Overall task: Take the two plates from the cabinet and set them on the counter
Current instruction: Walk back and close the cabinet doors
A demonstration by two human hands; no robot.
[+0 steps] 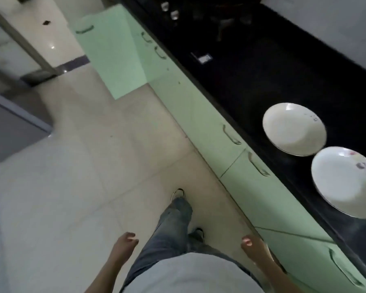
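On the dark bench [251, 85], above the green cabinet [209, 127] fronts: both plates set down near the front edge, just beside each other; rim contact: cannot tell. Farther along, plain plate [294, 132]; nearer, patterned plate [344, 182]. Judged rigid, glazed, slippery, breakable, moderately heavy; best taken at the rim, thumb above, fingers beneath. Hands hanging low at the sides, left hand [126, 242] and right hand [250, 245] loosely curled, holding nothing. Task judged complete.
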